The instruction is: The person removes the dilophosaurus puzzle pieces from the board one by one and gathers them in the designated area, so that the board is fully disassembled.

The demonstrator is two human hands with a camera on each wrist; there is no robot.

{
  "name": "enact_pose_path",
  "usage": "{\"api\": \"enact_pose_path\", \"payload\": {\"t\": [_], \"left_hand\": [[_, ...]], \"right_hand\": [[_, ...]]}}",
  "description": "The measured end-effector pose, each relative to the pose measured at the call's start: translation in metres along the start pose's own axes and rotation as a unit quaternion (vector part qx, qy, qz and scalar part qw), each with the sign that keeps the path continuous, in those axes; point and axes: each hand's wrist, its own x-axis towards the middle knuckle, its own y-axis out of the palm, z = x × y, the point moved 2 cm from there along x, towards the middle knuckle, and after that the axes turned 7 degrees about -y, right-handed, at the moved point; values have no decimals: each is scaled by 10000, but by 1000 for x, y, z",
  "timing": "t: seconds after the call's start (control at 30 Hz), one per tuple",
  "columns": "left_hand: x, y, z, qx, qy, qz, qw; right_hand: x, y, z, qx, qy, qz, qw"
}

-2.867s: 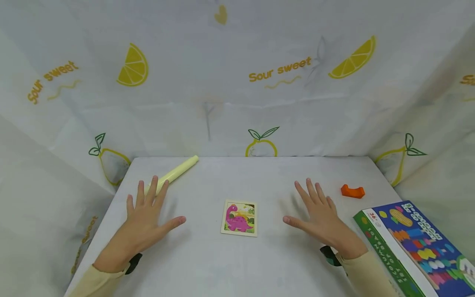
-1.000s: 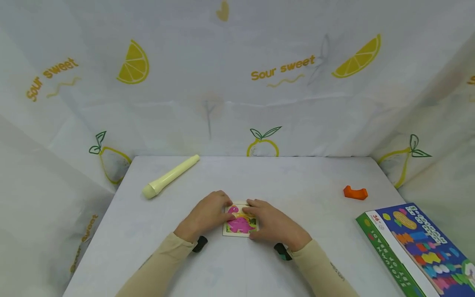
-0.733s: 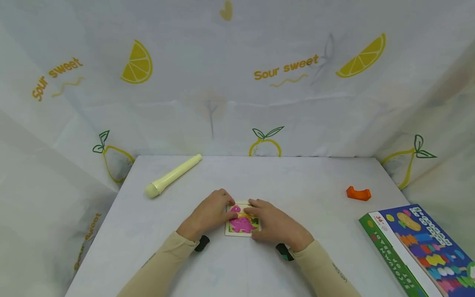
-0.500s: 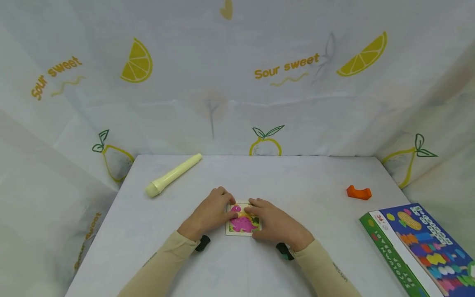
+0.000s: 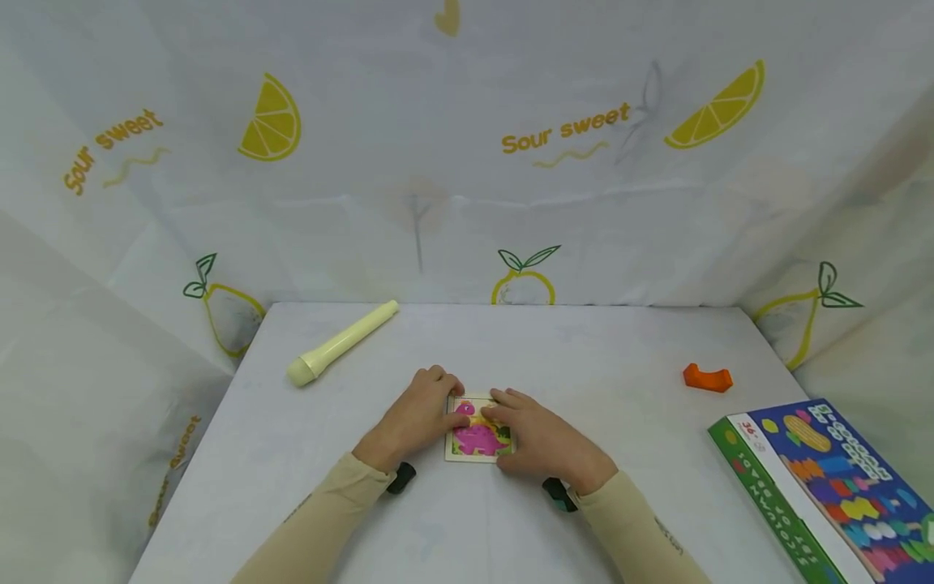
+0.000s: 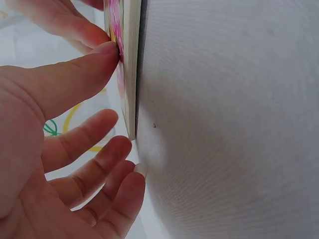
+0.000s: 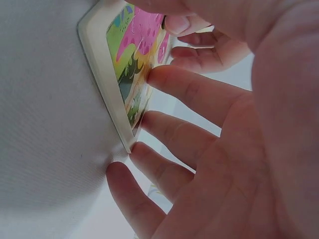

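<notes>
A small square dinosaur puzzle with a pale frame lies flat on the white table, between both hands. My left hand reaches it from the left. Its thumb presses on the picture, while the other fingers bend loosely around the far left corner. From the right side, my right hand touches it, with nearly straight fingers on the picture and along the edge. Its thumb is by the near right edge. Fine cut lines run through the picture in the right wrist view. Fingers cover parts of the puzzle.
A pale yellow microphone-shaped stick lies at the back left. On the right are an orange notched block and a blue and green bead-set box. White lemon-print cloth hangs behind and beside the table.
Both hands were spread apart above the table at first, then came in to the puzzle. Over the last second they have hardly moved; the view has shifted slightly.
</notes>
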Motion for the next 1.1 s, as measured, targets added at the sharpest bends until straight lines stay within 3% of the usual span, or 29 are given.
{"api": "enact_pose_path", "payload": {"t": [0.5,0.73,0.93,1.1], "left_hand": [[1,2,-1,306,115,-89,9994],[7,-2,-4,187,-137,180,9996],[12,-4,-7,47,-174,378,9991],[14,-4,-7,-369,-207,508,9978]], "right_hand": [[-4,-1,-1,-32,59,80,9999],[-2,-2,0,-30,16,20,10000],[-2,-1,-1,24,-30,-24,10000],[-2,-1,-1,37,-116,-59,9999]]}}
